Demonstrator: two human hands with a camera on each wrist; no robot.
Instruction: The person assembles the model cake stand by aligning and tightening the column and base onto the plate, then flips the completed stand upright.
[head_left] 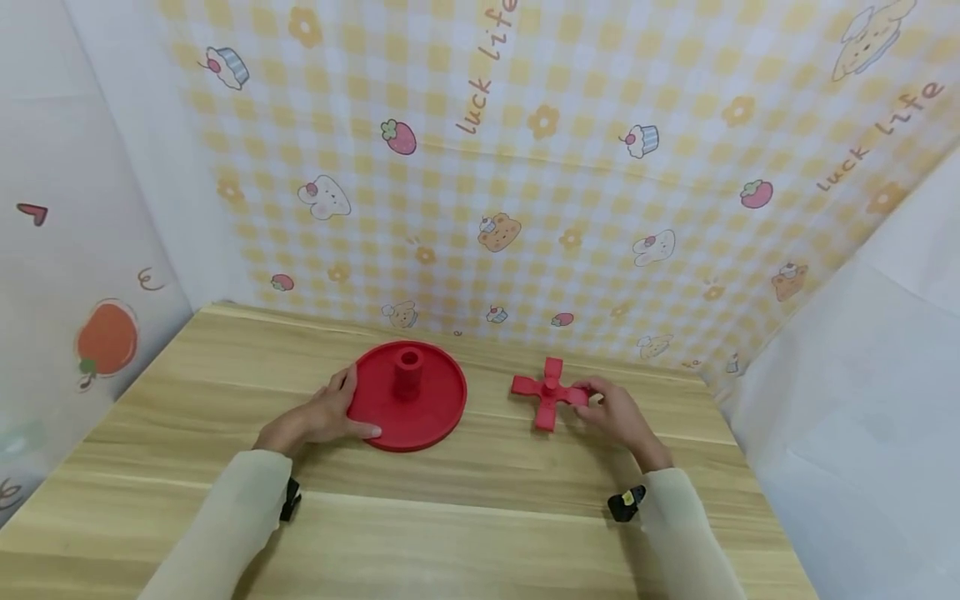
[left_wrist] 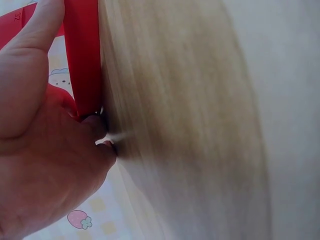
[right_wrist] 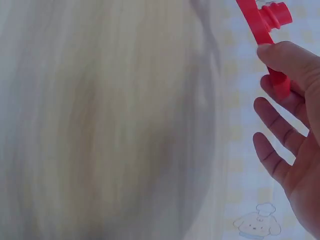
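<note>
A red round plate (head_left: 442, 404) with a raised rim is at the middle left of the table in the head view. From its centre rises a hollow red post (head_left: 408, 382). My left hand (head_left: 324, 412) grips the plate's left edge, thumb over the rim; the left wrist view has fingers curled at the plate's (left_wrist: 82, 55) lower edge. To the right is a red cross-shaped piece (head_left: 546, 412) with four flat arms and a short central peg. Thumb and forefinger of my right hand (head_left: 618, 415) pinch its right arm. In the right wrist view, the cross piece (right_wrist: 257, 25) appears lifted off the table.
The wooden table (head_left: 420, 542) runs back to a yellow checked cloth (head_left: 450, 183) with cartoon prints. White sheets hang at the left (head_left: 90, 208) and the right. A small black device (head_left: 627, 503) sits at the right wrist, and another at the left.
</note>
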